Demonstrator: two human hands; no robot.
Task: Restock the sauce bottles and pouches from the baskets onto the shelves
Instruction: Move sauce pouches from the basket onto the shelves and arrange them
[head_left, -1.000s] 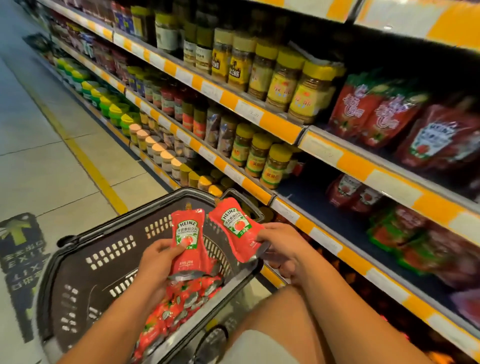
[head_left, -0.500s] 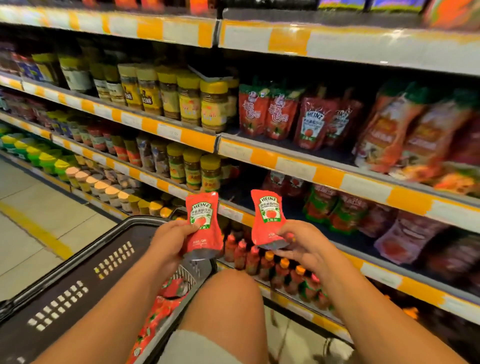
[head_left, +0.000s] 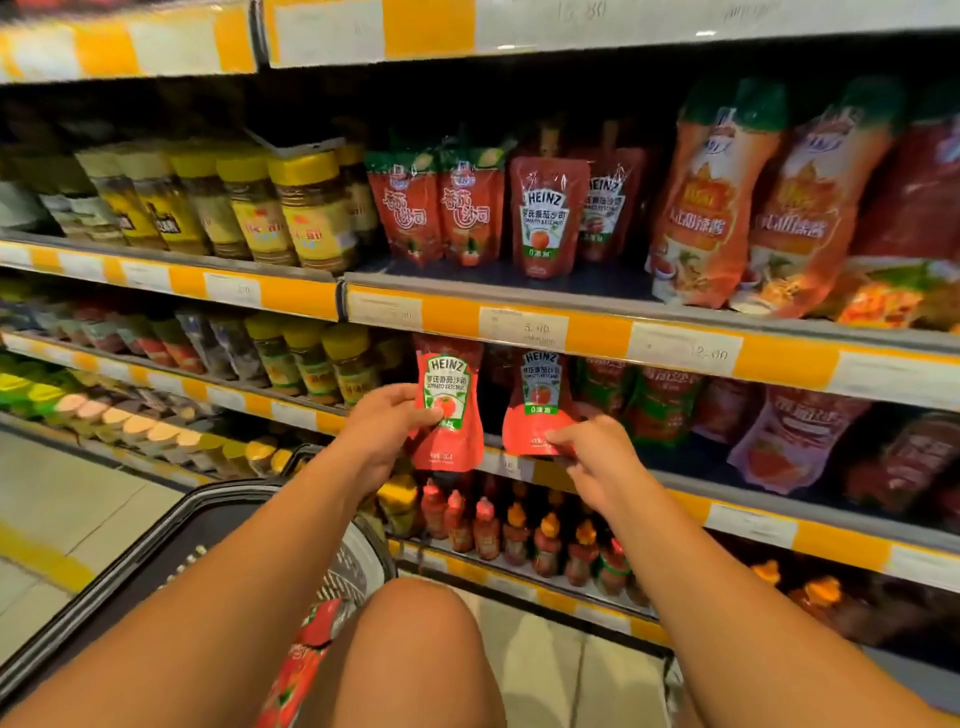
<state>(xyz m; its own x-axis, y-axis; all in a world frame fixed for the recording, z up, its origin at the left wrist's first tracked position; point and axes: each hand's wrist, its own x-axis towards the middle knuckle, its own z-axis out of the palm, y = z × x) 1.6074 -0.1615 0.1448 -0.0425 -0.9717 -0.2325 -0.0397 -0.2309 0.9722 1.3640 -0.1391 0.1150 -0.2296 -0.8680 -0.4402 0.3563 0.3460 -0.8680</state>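
My left hand (head_left: 382, 426) grips a red Heinz ketchup pouch (head_left: 448, 410) by its left side, upright in front of the second shelf edge. My right hand (head_left: 589, 457) pinches a second Heinz pouch (head_left: 537, 405) at its lower right corner, its top reaching under the shelf edge (head_left: 597, 332). Two more Heinz pouches (head_left: 548, 218) stand on the shelf above. The dark basket (head_left: 171, 545) sits low at left, with red pouches (head_left: 301, 660) inside, partly hidden by my arm and knee.
Yellow-lidded jars (head_left: 306, 208) fill the shelf at left. Large orange sauce pouches (head_left: 727, 208) stand at upper right. Small red bottles (head_left: 514, 530) line the low shelf. More pouches (head_left: 779, 436) crowd the second shelf to the right. Tiled floor (head_left: 62, 499) lies at left.
Both hands have lifted their pouches up from the basket and forward toward the second shelf. My view has swung from the basket up to face the shelves.
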